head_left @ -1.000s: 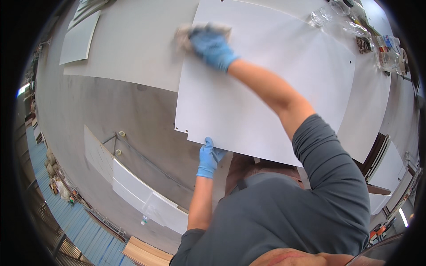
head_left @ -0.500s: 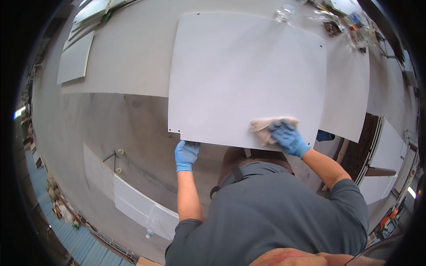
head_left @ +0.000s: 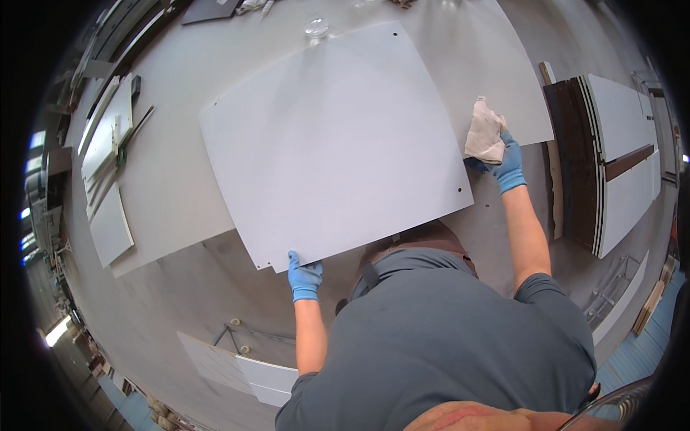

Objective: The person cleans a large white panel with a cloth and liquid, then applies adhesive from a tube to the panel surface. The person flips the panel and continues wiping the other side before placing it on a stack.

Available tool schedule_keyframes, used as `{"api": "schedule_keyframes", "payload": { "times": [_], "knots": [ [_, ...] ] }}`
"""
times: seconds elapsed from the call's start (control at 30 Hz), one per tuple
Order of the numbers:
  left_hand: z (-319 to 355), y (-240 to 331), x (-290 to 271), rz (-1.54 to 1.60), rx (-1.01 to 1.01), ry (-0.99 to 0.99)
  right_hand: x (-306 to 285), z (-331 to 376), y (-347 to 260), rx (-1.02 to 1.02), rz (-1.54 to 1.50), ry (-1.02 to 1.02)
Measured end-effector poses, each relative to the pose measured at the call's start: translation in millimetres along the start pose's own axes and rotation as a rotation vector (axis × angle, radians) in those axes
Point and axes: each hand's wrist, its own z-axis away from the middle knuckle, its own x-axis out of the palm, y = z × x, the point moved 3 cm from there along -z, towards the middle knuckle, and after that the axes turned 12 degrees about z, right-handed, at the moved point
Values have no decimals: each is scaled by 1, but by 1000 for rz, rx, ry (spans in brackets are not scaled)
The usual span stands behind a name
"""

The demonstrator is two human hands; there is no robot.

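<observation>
A large white panel (head_left: pixel 330 144) with small dark holes at its corners lies on the work table (head_left: pixel 172 194), its near edge sticking out toward me. My left hand (head_left: pixel 305 277), in a blue glove, grips that edge beside the notched near-left corner, thumb on top and the other fingers hidden beneath. Off the panel's right side, my right hand (head_left: pixel 509 159), also blue-gloved, holds a crumpled off-white cloth (head_left: pixel 486 133). The cloth hangs over the table's near right part, apart from the panel.
White boards (head_left: pixel 111 223) are piled at the table's left. A clear plastic bottle (head_left: pixel 316 28) stands beyond the panel's far edge. Panels with dark brown edges (head_left: pixel 622 201) are stacked at the right. Behind my left arm, more white panels (head_left: pixel 266 373) sit by a wheeled metal frame (head_left: pixel 237 337).
My right hand has lifted the cloth off the panel and moved it right. The panel now appears turned in view as my head has swung. My left hand stays at its near-left edge.
</observation>
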Motion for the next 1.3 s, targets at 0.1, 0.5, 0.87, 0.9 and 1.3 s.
{"api": "schedule_keyframes", "payload": {
  "times": [0.1, 0.5, 0.87, 0.9, 1.3],
  "knots": [
    [-10, 6, -6, -2, 25, 86, 6, -2, -8, 28, -118, -156],
    [26, -9, 95, -1254, 981, 841, 118, -191, -130, -717, 1335, 117],
    [32, -44, 368, -1225, 1420, -150, 1, 3, -34, -862, 2114, -743],
    [26, -44, 401, -1223, 1436, -250, -20, 31, -41, -740, 2028, -826],
    [16, -160, 476, -1277, 1440, -783, -78, 13, -56, 108, 361, 114]
  ]
}}
